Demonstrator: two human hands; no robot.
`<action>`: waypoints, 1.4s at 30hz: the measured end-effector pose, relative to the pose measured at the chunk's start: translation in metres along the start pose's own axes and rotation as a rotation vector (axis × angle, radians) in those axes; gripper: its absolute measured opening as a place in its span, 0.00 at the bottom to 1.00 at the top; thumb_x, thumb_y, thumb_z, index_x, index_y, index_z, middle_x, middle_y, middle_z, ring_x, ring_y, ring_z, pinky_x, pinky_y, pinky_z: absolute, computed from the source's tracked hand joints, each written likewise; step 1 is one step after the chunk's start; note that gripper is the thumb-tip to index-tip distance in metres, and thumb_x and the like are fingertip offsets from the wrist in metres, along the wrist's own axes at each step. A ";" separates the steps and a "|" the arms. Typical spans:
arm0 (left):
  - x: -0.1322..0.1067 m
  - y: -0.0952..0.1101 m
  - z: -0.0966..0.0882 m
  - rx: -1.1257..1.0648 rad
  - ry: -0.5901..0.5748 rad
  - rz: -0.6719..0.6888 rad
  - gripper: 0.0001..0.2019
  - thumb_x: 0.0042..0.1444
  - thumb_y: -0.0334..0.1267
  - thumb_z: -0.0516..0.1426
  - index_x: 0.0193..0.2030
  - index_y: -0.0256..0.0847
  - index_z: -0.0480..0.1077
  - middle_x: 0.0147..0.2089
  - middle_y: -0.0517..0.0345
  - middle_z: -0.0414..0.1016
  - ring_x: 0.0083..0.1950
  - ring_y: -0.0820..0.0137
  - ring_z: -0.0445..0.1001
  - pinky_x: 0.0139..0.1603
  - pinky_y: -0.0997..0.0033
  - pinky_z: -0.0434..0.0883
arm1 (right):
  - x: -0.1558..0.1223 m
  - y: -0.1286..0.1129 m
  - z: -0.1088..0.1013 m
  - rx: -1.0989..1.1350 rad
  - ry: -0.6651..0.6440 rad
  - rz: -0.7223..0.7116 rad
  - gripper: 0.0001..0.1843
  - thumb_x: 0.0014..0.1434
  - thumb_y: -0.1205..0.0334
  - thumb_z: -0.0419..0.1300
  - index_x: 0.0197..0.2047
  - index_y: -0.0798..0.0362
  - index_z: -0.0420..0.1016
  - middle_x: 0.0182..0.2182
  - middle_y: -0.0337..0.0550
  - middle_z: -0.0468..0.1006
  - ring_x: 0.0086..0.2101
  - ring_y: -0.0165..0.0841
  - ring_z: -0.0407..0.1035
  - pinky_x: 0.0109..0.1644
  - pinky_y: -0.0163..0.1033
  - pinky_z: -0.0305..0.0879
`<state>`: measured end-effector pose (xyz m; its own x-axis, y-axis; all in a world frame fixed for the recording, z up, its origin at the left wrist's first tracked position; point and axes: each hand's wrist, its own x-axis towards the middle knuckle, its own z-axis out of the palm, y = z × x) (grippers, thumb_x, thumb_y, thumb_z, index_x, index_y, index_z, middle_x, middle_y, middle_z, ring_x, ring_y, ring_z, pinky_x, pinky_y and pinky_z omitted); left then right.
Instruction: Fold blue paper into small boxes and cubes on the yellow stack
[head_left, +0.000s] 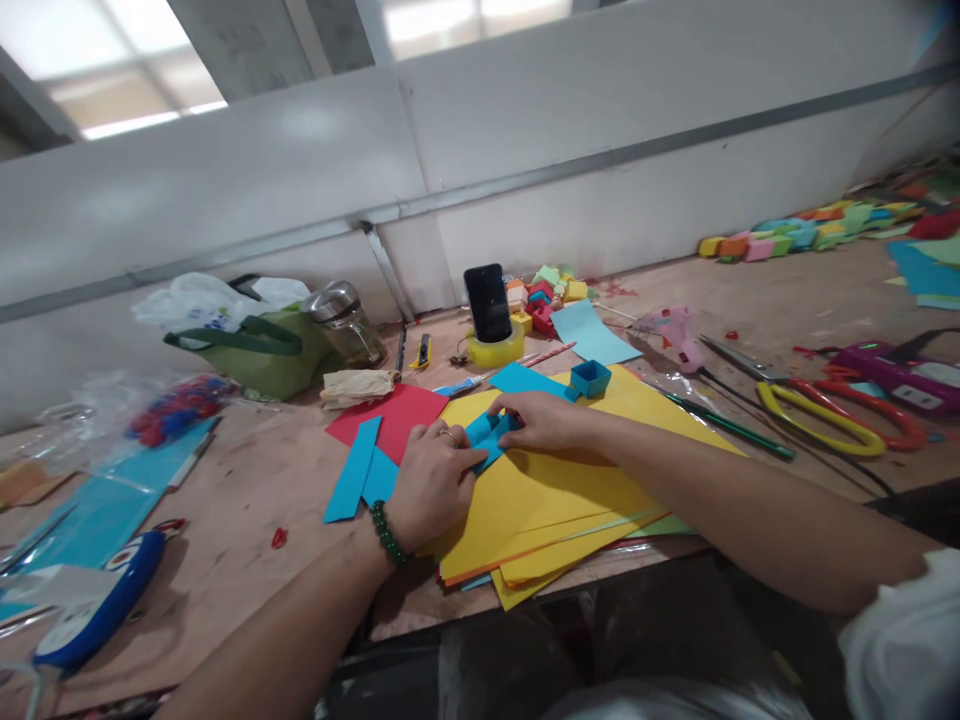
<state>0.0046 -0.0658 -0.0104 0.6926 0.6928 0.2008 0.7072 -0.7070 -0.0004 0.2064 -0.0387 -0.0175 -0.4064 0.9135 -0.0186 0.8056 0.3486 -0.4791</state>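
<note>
Two bare hands press a small folded piece of blue paper (487, 437) flat against a stack of yellow paper sheets (555, 500) on a worn wooden worktable (247, 500). The left hand (433, 482), with a ring on one finger and a dark green bead bracelet (388, 533) at the wrist, bears down on the near-left end of the blue piece, fingers bent over it. The right hand (541, 420) pins the far-right end with its fingertips, so the blue paper lies between the two hands, touched by both and partly hidden beneath them. The hands sit close together, almost meeting over the fold.

Just beyond the right hand, a small open-topped blue paper box (591, 378) stands on the yellow sheets. To the left of the left hand lie a red paper sheet (386, 412) and cut blue paper strips (354, 470). Farther back, a black smartphone (487, 301) stands upright in a roll of yellow tape (495, 350), beside a heap of small coloured paper boxes (544, 295). Yellow-handled scissors (817, 415) rest well to the right.
</note>
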 end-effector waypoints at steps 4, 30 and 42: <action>0.000 0.012 -0.004 0.093 -0.150 0.054 0.13 0.56 0.30 0.51 0.40 0.42 0.77 0.36 0.51 0.76 0.41 0.59 0.68 0.42 0.55 0.60 | -0.001 -0.003 0.000 -0.019 0.015 0.081 0.37 0.48 0.45 0.63 0.59 0.52 0.65 0.41 0.47 0.77 0.39 0.41 0.71 0.33 0.35 0.58; -0.010 0.020 -0.018 0.168 -0.331 0.181 0.08 0.50 0.28 0.53 0.32 0.33 0.74 0.36 0.43 0.77 0.38 0.59 0.74 0.39 0.58 0.67 | 0.008 0.021 -0.003 0.004 -0.088 0.045 0.36 0.48 0.53 0.65 0.60 0.54 0.63 0.42 0.47 0.77 0.38 0.39 0.72 0.35 0.35 0.64; -0.008 0.017 -0.023 0.134 -0.334 0.187 0.09 0.49 0.27 0.53 0.31 0.35 0.75 0.36 0.45 0.78 0.40 0.59 0.75 0.42 0.59 0.68 | 0.007 0.013 -0.009 0.031 -0.117 0.084 0.34 0.51 0.65 0.62 0.61 0.55 0.61 0.38 0.45 0.79 0.35 0.37 0.72 0.32 0.33 0.63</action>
<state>0.0075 -0.0869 0.0106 0.8035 0.5778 -0.1437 0.5617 -0.8156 -0.1386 0.2180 -0.0256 -0.0166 -0.3873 0.9078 -0.1609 0.8260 0.2641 -0.4980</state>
